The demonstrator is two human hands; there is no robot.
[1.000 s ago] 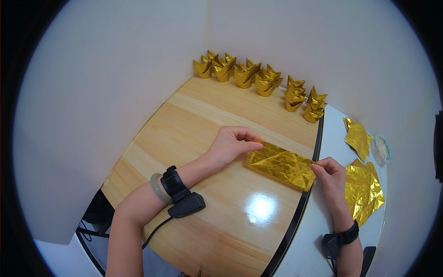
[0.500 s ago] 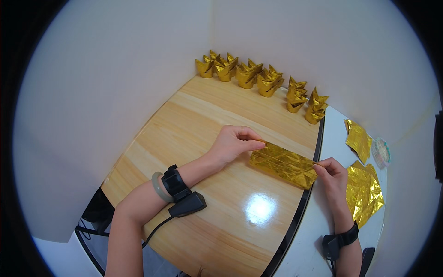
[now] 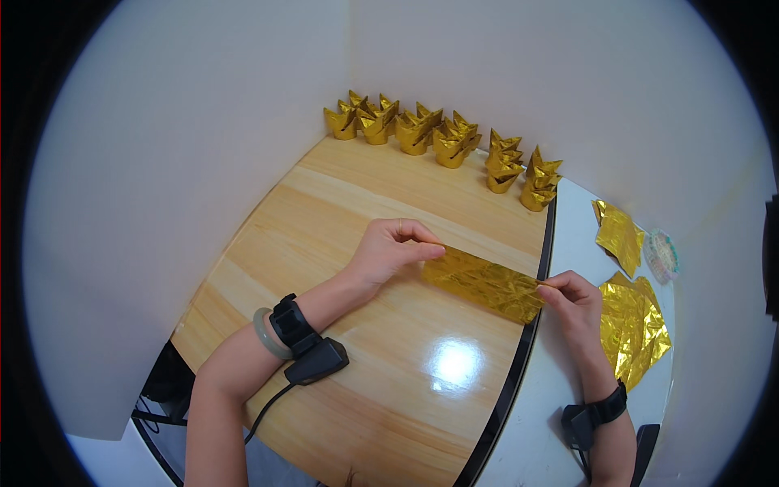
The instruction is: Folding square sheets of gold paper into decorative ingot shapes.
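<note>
Gold strip (image 3: 484, 284), one, held at both ends above the table (image 3: 381, 373), beside its black edging (image 3: 519, 361).
Your left hand (image 3: 388, 253) pinches the upper left corner; your right hand (image 3: 574, 310), the right. For good handling, match both pinches, draw the top edge straight and pull gently: foil likely creases and tears readily.

Wears: grey-green bangle (image 3: 260, 329) | beside bangle: black strap (image 3: 294, 322), box (image 3: 318, 362), cable (image 3: 260, 416) | well right of bangle: second black strap (image 3: 610, 404), second box (image 3: 578, 426)
</note>
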